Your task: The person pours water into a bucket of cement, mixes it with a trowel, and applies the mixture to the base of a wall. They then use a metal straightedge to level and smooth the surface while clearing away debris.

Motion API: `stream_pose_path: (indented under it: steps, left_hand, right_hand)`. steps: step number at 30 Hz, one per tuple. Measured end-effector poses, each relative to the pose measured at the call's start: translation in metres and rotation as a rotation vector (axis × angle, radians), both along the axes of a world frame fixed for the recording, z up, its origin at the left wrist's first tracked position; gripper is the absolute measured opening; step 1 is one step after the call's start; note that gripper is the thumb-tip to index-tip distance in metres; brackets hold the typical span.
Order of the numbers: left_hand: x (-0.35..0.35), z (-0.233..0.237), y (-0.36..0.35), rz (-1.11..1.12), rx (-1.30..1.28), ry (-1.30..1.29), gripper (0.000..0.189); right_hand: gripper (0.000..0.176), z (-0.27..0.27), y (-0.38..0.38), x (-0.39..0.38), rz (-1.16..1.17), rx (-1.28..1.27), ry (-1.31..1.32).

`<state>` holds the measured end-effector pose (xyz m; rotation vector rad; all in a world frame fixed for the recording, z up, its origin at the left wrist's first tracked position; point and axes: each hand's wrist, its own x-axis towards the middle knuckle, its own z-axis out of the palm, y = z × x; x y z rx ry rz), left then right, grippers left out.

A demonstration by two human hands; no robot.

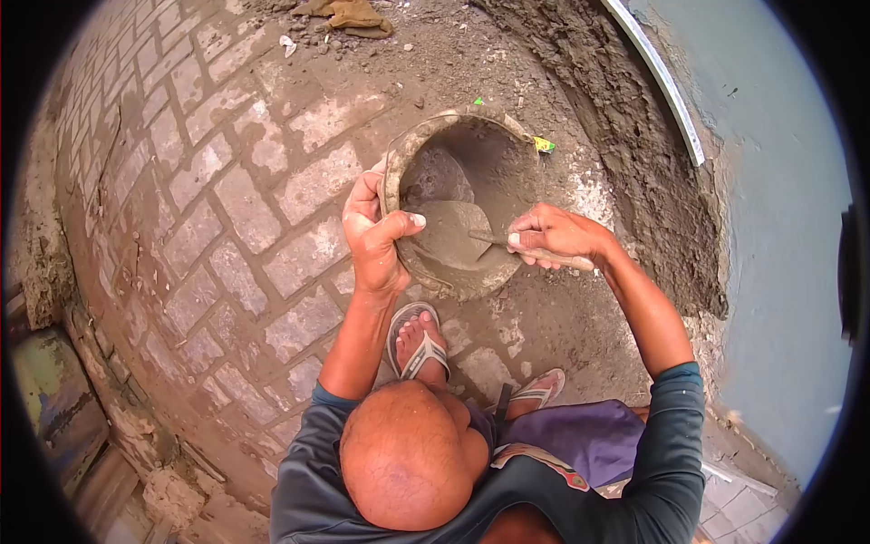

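A round bucket (503, 122) coated in grey mortar stands tilted before me, its inside showing wet mortar. My left hand (376, 222) is closed on the bucket's left rim, thumb over the edge and fingers outside. In my right hand (557, 234) is the wooden handle of a trowel (458, 227), its fingers wrapped round it. The trowel's mortar-covered blade lies inside the bucket, over the mortar (439, 172). The blade's outline partly blends with the mortar.
Brick paving (245, 208) spreads to the left. Rough mortar (625, 118) runs along the base of a grey wall (779, 199), with a pale straight strip (662, 82) beside it. A brown cloth (353, 16) lies at the top. Sandalled feet (421, 344) stand below the bucket.
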<state>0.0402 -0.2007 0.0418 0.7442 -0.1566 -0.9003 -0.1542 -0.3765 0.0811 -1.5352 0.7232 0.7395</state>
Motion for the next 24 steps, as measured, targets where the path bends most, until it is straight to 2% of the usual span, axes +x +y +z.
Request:
stream_pose_path:
  steps: [1, 2, 4, 5, 9, 11, 14, 15, 17, 20, 21, 24]
  left_hand:
    - [0.003, -0.005, 0.002, 0.008, -0.005, -0.003, 0.04]
    - [0.009, -0.013, 0.006, 0.013, 0.005, 0.027, 0.042]
    - [0.019, -0.012, 0.007, 0.024, 0.03, 0.087, 0.046]
    - [0.021, -0.002, 0.005, 0.065, 0.036, 0.152, 0.041]
    - [0.046, -0.026, 0.013, 0.163, 0.003, 0.19, 0.051]
    - [0.057, -0.032, 0.016, 0.185, -0.012, 0.186, 0.062]
    - [0.073, -0.041, 0.018, 0.242, 0.006, 0.196, 0.065]
    - [0.076, -0.045, 0.019, 0.245, -0.005, 0.195, 0.065]
    - [0.081, -0.051, 0.019, 0.282, 0.034, 0.19, 0.065]
    - [0.083, -0.051, 0.018, 0.3, 0.034, 0.21, 0.064]
    - [0.084, -0.051, 0.019, 0.294, 0.042, 0.217, 0.064]
    - [0.083, -0.045, 0.016, 0.292, 0.041, 0.203, 0.057]
  right_hand:
    - [0.034, -0.001, 0.005, -0.006, -0.097, 0.062, -0.033]
    - [0.034, 0.0, 0.009, -0.006, -0.09, 0.049, -0.036]
    - [0.035, 0.007, 0.013, 0.001, -0.058, -0.135, -0.063]
    - [0.035, 0.013, 0.012, 0.004, -0.069, -0.18, -0.071]
    - [0.035, 0.036, -0.005, 0.033, 0.033, -0.148, -0.118]
    - [0.035, 0.046, -0.016, 0.045, 0.056, -0.134, -0.151]
    - [0.029, 0.062, -0.046, 0.07, -0.242, 0.096, -0.194]
    - [0.031, 0.056, -0.065, 0.076, -0.325, 0.196, -0.283]
    - [0.035, 0.056, -0.109, 0.096, -0.466, 0.227, -0.385]
    - [0.034, 0.049, -0.196, 0.125, -0.724, 0.19, -0.52]
    - [0.034, 0.049, -0.216, 0.127, -0.793, 0.063, -0.548]
    - [0.037, 0.06, -0.195, 0.092, -0.848, 0.001, -0.618]
